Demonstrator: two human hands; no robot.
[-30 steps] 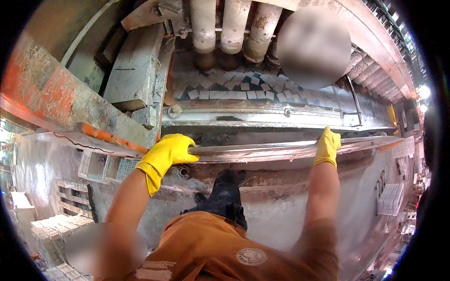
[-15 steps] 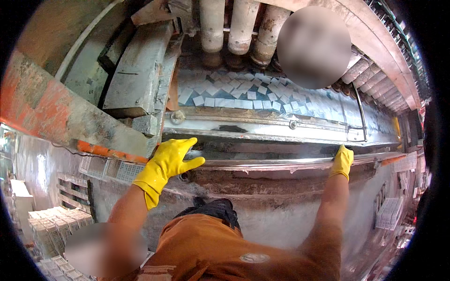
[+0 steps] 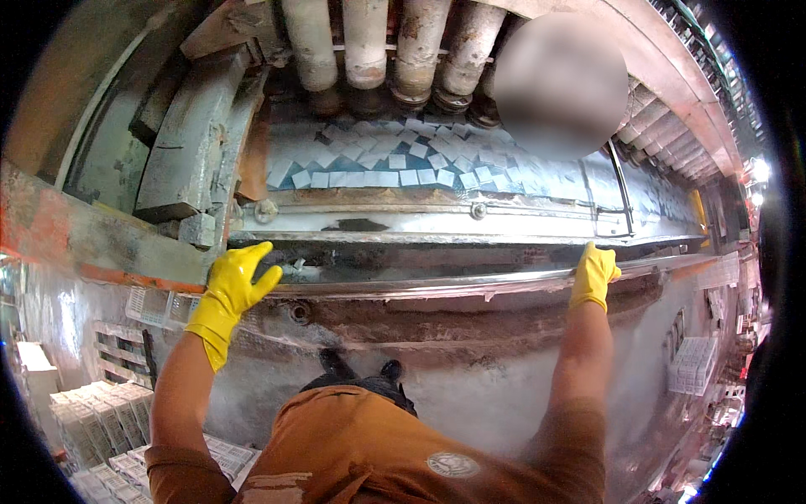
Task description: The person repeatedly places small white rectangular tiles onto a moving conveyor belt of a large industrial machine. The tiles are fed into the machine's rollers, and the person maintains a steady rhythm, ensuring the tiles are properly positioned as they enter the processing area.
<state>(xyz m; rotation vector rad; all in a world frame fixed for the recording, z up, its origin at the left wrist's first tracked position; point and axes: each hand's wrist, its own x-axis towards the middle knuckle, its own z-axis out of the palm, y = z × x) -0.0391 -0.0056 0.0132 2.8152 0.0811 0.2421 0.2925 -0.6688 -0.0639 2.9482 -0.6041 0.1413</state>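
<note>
Rail (image 3: pixel 403 289) runs across, nearer than the tiles (image 3: pixel 361 179). From here I see my left grip (image 3: pixel 229 290), thumb and fingers parted, near its left end; my right grip (image 3: pixel 594 277) curls at its right, whether clamped I cannot tell.

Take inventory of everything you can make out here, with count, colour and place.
Tiles: many, pale, upper centre
Cylinders: at least four, greyish, top
Metal rail: one, silver, across the middle
Beam: one, orange and grey, left
Crates: many, whitish, lower left and right
Pallet: one, brownish, left
Shoes: two, dark, below centre
Shirt: one, brown, bottom
Left hand: one, yellow-gloved, near rail's left end
Right hand: one, yellow-gloved, over rail's right part
</note>
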